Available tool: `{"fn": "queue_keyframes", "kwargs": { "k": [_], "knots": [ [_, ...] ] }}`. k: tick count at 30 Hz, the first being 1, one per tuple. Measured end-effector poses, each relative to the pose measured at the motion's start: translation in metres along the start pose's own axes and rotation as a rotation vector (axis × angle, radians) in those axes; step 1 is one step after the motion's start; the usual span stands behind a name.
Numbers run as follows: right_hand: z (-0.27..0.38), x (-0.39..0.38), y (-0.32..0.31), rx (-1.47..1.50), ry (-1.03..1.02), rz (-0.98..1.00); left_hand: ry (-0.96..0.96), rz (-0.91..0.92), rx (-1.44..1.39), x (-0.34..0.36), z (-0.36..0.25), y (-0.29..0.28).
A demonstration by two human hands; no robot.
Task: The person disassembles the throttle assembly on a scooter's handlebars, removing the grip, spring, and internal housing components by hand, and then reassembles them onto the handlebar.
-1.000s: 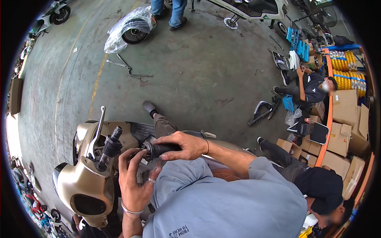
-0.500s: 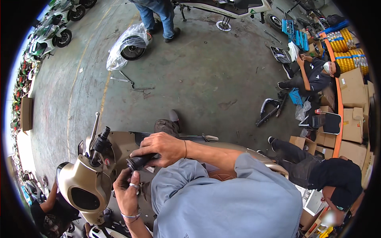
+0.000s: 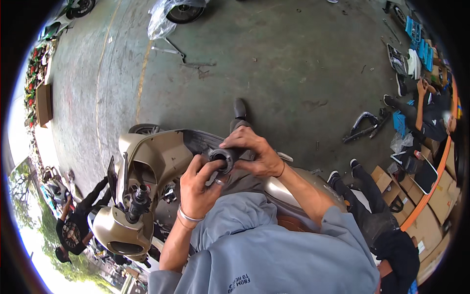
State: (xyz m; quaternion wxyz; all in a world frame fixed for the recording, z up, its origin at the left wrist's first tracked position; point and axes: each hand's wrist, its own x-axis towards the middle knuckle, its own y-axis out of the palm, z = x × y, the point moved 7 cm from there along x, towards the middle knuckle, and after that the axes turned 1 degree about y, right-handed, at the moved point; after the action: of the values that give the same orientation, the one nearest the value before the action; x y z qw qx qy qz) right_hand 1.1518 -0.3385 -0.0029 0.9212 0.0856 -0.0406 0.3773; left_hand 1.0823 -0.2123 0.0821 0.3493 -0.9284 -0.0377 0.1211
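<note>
Both my hands hold a black, hollow handlebar grip (image 3: pixel 228 155) in front of my lap, its round open end turned up toward me. My right hand (image 3: pixel 259 153) wraps around its body from the right. At the open end, my left hand (image 3: pixel 199 188) pinches the rim, its index finger lying over or into the hole; exactly how deep I cannot tell. I straddle a gold scooter (image 3: pixel 169 152). To the left stands its handlebar (image 3: pixel 138 203), a black tube end pointing up, with the gold headlight cover (image 3: pixel 110 226) below it.
A fork-like metal part (image 3: pixel 364 127) lies on the floor at right. Metal tools (image 3: pixel 183 59) and a plastic-wrapped wheel (image 3: pixel 183 12) lie farther off. Cardboard boxes (image 3: pixel 421 215) line the right side, where two people sit. Another person (image 3: pixel 78 223) is at far left.
The handlebar grip has moved right, away from the handlebar, with both hands still on it. Its open end now faces up toward me. My view has shifted, too.
</note>
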Motion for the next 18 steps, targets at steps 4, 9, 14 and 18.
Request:
{"fn": "queue_keyframes", "kwargs": {
  "k": [4, 9, 14, 18],
  "knots": [
    [-0.022, -0.009, -0.025, 0.287, 0.11, -0.059, 0.294, 0.177, -0.002, 0.037, -0.019, 0.022],
    [-0.027, -0.006, -0.037, 0.381, 0.147, -0.035, 0.22, 0.074, -0.424, 0.036, 0.002, 0.038],
    [-0.023, 0.006, -0.044, 0.201, 0.173, 0.055, 0.147, 0.064, -0.563, 0.05, 0.021, 0.042],
    [-0.022, 0.01, -0.044, 0.149, 0.217, 0.088, 0.146, 0.209, -0.51, 0.049, 0.033, 0.047]
  ]
}}
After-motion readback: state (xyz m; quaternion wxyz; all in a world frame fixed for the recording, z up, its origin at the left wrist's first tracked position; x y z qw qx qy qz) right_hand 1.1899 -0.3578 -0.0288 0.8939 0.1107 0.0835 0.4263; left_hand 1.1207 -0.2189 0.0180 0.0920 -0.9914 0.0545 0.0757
